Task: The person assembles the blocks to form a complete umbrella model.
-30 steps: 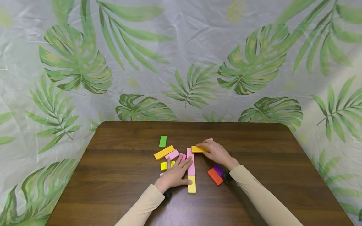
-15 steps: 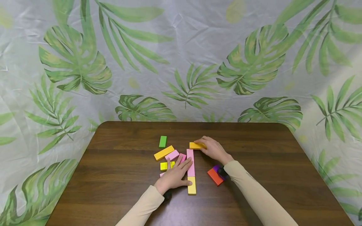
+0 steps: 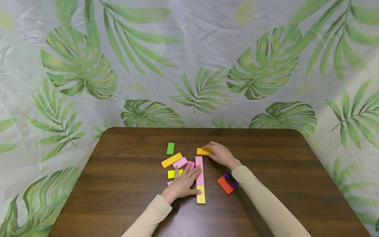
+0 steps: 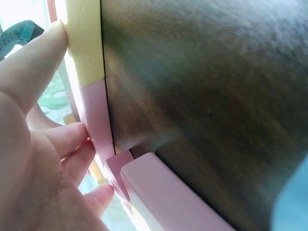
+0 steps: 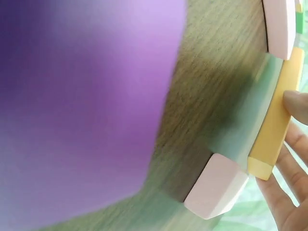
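Observation:
In the head view, a long pink block (image 3: 199,169) and a pale yellow block (image 3: 200,195) lie end to end. My left hand (image 3: 183,185) rests along their left side with fingers spread; the thumb touches the yellow block and fingertips touch the pink one, as the left wrist view confirms. Beyond the pink block's far end, my right hand (image 3: 222,155) pinches an orange block (image 3: 203,152) that lies crosswise. The right wrist view shows the thumb (image 5: 297,105) on one side of it and fingers on the other. Whether this block touches the table I cannot tell.
Left of the row lie an orange block (image 3: 171,160), a light pink block (image 3: 180,162), a bright yellow block (image 3: 171,174) and a green block (image 3: 170,148). A red block (image 3: 225,185) and a purple block (image 3: 233,184) sit under my right forearm. Another pink block (image 5: 216,186) is near my right hand.
My right hand has carried the orange block left and away from me, from beside the long pink block's far end to just beyond it. My left hand has stayed put.

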{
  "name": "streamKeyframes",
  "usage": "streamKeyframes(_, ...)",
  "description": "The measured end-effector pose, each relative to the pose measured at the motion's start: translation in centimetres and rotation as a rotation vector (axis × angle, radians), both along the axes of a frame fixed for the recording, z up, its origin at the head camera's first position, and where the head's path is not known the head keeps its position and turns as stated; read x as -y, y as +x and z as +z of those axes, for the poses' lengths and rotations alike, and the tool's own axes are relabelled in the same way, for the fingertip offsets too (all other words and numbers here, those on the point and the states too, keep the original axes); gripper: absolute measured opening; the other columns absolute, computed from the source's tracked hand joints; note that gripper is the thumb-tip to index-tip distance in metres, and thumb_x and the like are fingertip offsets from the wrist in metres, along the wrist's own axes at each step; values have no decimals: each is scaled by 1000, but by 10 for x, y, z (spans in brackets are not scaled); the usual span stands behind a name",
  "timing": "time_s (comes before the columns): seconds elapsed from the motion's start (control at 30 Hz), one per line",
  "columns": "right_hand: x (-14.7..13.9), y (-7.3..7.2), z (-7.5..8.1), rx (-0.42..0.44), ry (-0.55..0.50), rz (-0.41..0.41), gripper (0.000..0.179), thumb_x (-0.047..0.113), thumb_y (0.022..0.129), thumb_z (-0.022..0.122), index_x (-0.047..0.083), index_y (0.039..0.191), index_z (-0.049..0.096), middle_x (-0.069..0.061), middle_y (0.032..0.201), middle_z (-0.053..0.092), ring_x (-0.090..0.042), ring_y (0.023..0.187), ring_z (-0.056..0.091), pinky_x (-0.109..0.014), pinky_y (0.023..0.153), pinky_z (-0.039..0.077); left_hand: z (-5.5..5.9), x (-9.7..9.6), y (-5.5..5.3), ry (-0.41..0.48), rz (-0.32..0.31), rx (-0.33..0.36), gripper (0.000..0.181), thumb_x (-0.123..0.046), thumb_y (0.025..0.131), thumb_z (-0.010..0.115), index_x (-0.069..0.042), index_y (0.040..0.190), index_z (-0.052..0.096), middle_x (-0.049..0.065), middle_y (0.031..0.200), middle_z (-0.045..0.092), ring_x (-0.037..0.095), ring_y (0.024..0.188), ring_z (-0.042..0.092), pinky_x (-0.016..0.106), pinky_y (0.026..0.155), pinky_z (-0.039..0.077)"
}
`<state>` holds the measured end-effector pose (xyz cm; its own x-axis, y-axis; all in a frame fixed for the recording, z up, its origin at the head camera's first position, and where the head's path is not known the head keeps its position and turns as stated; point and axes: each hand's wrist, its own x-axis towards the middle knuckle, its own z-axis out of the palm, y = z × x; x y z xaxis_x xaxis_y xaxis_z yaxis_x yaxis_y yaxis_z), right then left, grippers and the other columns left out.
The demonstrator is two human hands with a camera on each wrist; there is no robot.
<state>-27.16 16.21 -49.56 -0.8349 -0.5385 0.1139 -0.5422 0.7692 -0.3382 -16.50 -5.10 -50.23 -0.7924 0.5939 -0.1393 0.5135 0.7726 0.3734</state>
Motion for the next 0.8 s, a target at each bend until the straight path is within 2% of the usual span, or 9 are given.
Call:
streamKeyframes(0.37,-3,-1,-3,65,28,-10,31,9,88,68,11,119,67,-7,112,63,-25,103,60,-52,93,43,0,0,0,-15,-2,-3,82,-50,86,64,-13,151,31,1,157,24,32,144,11,72,102,5)
streamKeyframes(0.6,-8,-1,-4,69,34,12,33,5,87,67,10,120,66,-7,113,62,-24,102,60,-44,91,47,0,1,0,-14,-6,-7,82,-50,87,64,-13,151,30,1,157,24,32,144,11,72,101,5)
streamKeyframes(0.8,-8,-2,-4,56,49,40,37,-1,85,66,11,120,66,-7,111,62,-24,101,59,-48,90,47,1,1,1,-10,-5,0,82,-50,86,64,-13,151,30,1,157,24,32,144,11,72,102,4)
